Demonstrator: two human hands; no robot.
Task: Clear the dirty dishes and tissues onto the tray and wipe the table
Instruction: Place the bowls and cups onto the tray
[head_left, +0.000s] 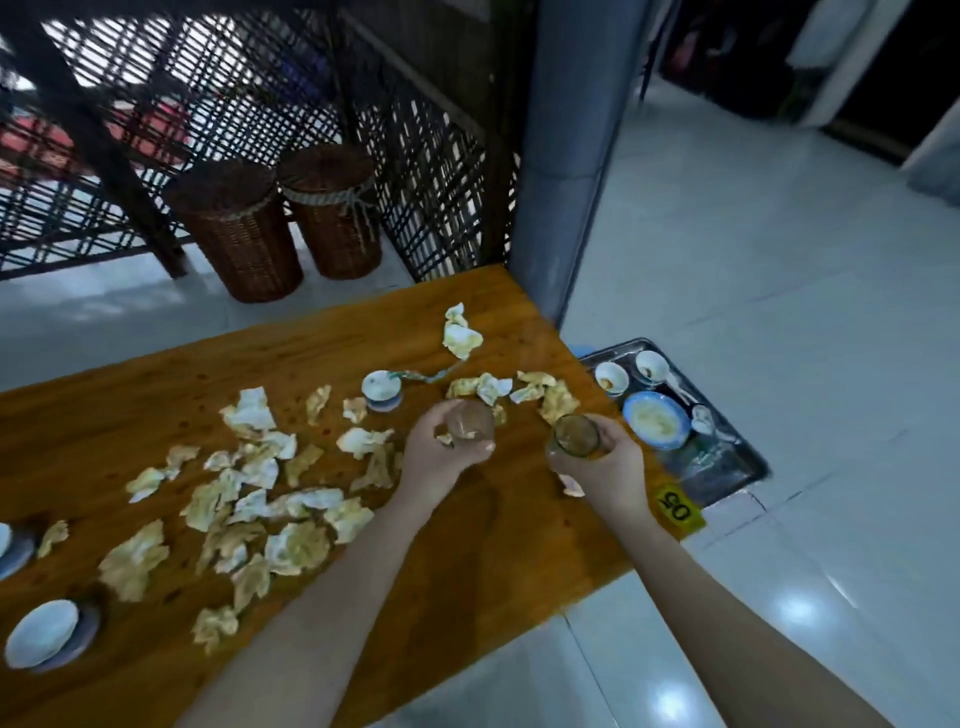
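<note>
Just left of the tray, your left hand and right hand each keep fingers curled round 1 small glass, the left glass and right glass, which look stiff, slick, breakable and probably light, so grip mid-wall, not the rim.

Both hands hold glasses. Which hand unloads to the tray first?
Right. The right hand with its glass is nearest the tray; the left hand is farther, over the tissues.

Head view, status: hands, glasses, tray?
Left hand grips a clear drinking glass; right hand grips a second clear glass. Rectangular metal tray holds white bowls. Stained crumpled tissues cover wooden table.
</note>
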